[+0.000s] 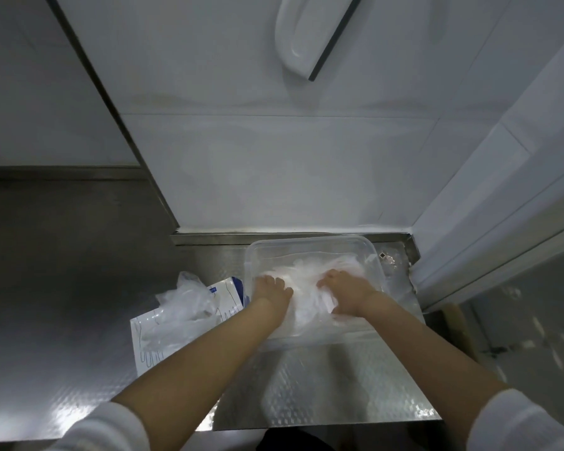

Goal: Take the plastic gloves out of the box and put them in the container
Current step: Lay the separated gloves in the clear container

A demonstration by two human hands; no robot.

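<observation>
Both hands are inside the container, on the plastic gloves [310,284]. The left hand [273,288] bends its fingers down into the heap; whether it grips any I cannot tell. The right hand [345,291] lies flatter, thumb spread, pressing on them. The gloves are thin, clear-white and crumpled, too tangled to count. One clear rectangular container [306,243] stands on the steel counter [323,385]. Just left of it lies one white box [149,346], a second clump of gloves [189,297] spilling from it.
</observation>
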